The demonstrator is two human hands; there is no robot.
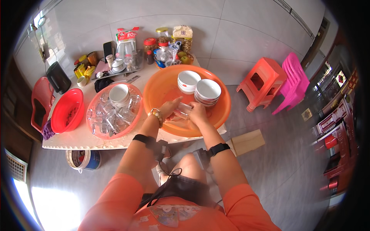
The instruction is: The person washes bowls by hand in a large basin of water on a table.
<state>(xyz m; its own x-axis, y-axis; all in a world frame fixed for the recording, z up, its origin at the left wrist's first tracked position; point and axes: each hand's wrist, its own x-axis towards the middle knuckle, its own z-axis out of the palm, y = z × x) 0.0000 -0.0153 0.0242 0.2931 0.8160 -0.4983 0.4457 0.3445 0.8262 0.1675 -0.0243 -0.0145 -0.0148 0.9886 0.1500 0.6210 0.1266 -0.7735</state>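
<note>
Over a large orange plastic basin [153,95], my left hand [171,108] and my right hand [199,113] hold a clear drinking glass [184,111] between them. The glass lies on its side, one end against my right hand, whose fingertips are partly hidden. Two stacks of white bowls stand in the basin beyond my hands: a left stack [188,82] and a right stack [207,92]. To the left, a pink plastic colander basket [90,106] holds several clear glass mugs [109,117] and a stack of white bowls [119,95].
A red basin [81,99] and a black electric kettle [58,77] are on the table's left. Behind stand a metal tray [136,68] and food jars [150,44]. A bucket [82,160] sits on the floor, left. Orange stools [264,80] and pink chairs [294,78] stand right.
</note>
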